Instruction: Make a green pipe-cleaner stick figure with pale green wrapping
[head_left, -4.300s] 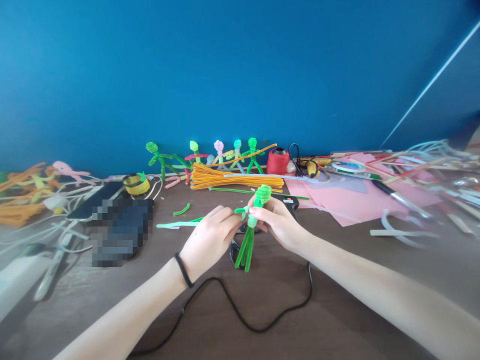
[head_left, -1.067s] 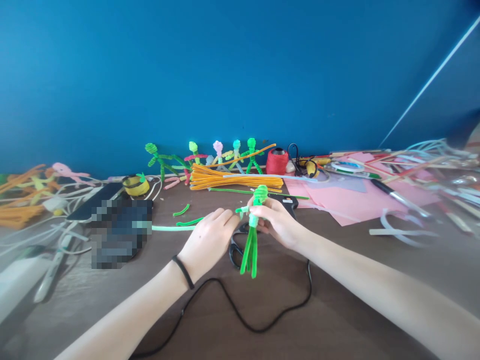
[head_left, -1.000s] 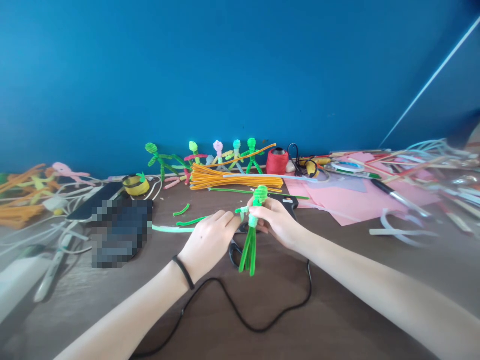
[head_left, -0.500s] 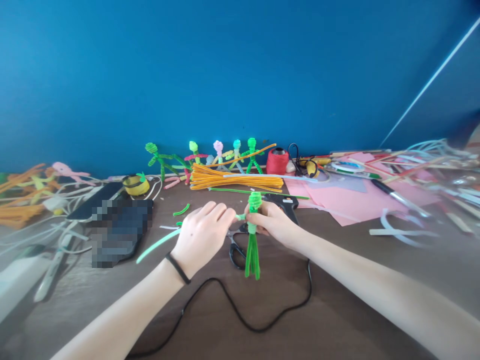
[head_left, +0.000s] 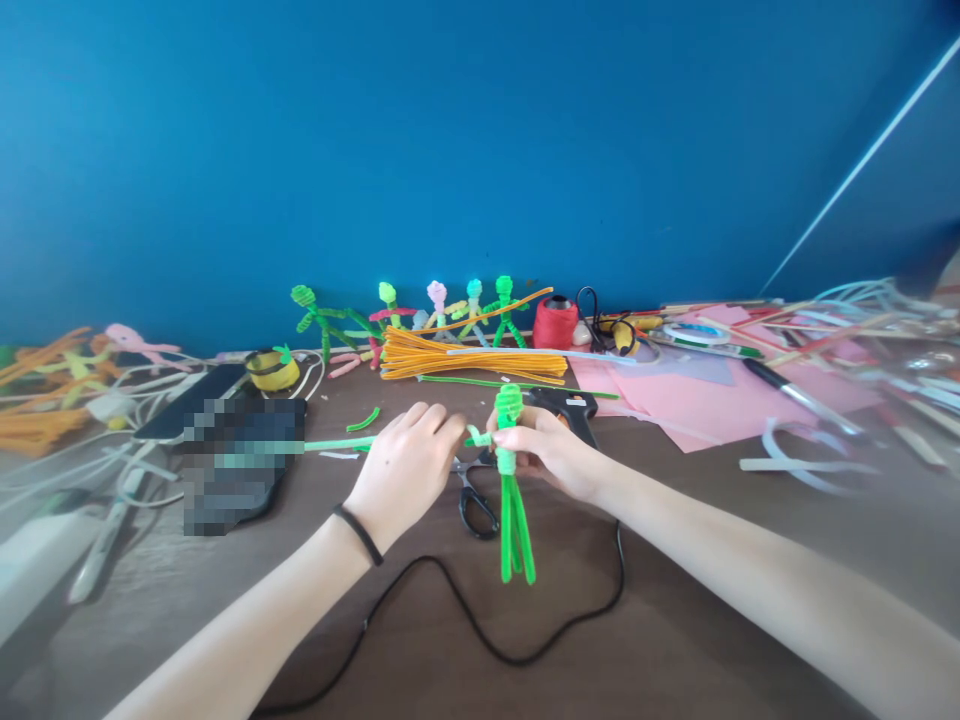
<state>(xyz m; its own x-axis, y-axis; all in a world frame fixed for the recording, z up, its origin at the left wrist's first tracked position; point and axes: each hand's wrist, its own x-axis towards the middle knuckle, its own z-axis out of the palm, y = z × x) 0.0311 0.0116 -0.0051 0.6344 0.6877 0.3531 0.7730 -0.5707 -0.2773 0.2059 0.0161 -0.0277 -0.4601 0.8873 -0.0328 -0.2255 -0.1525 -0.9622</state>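
A green pipe-cleaner figure (head_left: pixel 508 456) with a coiled head and loose legs hangs upright in the grip of my right hand (head_left: pixel 551 448), whose fingers pinch its upper body. My left hand (head_left: pixel 416 462) is closed on a pale green pipe cleaner (head_left: pixel 341 443). Its long free end sticks out to the left, and a short curl of it shows between my two hands, beside the figure's body. Below and behind the hands lie black-handled scissors (head_left: pixel 478 510), partly covered. A black glue gun (head_left: pixel 562 408) sits just behind my right hand.
Several finished pipe-cleaner figures (head_left: pixel 504 310) lean along the blue wall. In front of them lies a bundle of orange pipe cleaners (head_left: pixel 472 357). A red thread spool (head_left: pixel 556 322), pink paper (head_left: pixel 675 400), a marker (head_left: pixel 801 395) and a dark phone (head_left: pixel 251 455) surround the work area. A black cord (head_left: pixel 517 660) loops nearer me.
The pale green pipe cleaner's free end has swung up from slanting down to nearly level. The figure's legs have shifted slightly right and lower. Both hands keep their hold.
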